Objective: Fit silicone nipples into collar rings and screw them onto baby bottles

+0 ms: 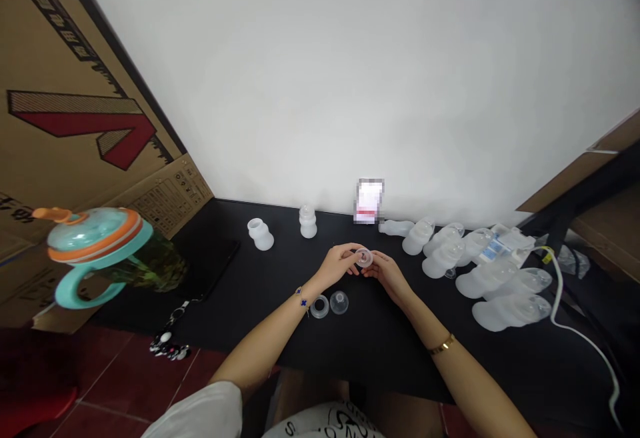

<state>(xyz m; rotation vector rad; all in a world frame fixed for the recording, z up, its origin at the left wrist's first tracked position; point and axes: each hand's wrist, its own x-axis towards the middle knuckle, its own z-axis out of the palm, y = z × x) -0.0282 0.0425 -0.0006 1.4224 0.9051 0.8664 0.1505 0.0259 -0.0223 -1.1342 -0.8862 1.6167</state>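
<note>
Between my two hands is a small clear round piece (365, 257), its rim pinched from both sides. My left hand (342, 263) has its fingers closed on the left edge; my right hand (384, 271) grips the right edge. Below them, on the black table (280, 331), lie a clear ring (319, 307) and a clear domed cap (339, 302), side by side. Farther back stand an open white bottle (261, 235) and a white bottle with a clear cap (308, 222).
Several capped white bottles (443, 257) crowd the right side, near a blue-and-white packet (495, 246) and a white cable (570, 325). A blurred bright screen (369, 201) leans on the wall. At left are a large teal-lidded cup (100, 238), a dark tablet (215, 268) and cardboard boxes (60, 158).
</note>
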